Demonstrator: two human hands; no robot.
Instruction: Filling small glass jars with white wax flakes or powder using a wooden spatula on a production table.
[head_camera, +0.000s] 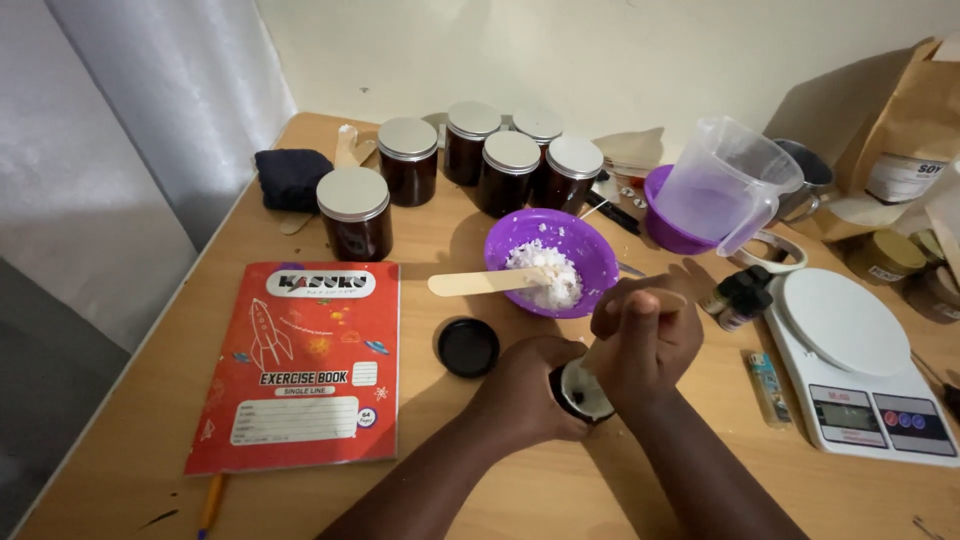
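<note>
My left hand (525, 392) wraps around a small dark jar (580, 392) with white stuff inside, standing on the wooden table (120, 400). My right hand (645, 345) is closed on a wooden stick (598, 352) that is pushed down into that jar. The jar's black lid (468, 347) lies just left of my left hand. Behind my hands stands a purple bowl (560, 240) holding white flakes (548, 275), with a second flat wooden stick (480, 283) resting on its rim.
Several dark jars with silver lids (410, 160) stand at the back. A red exercise book (300, 365) lies at left, a white kitchen scale (860, 365) at right. A clear measuring jug (725, 185), small dark bottles (738, 297), a lighter (768, 388) and brown paper bags (900, 120) crowd the right.
</note>
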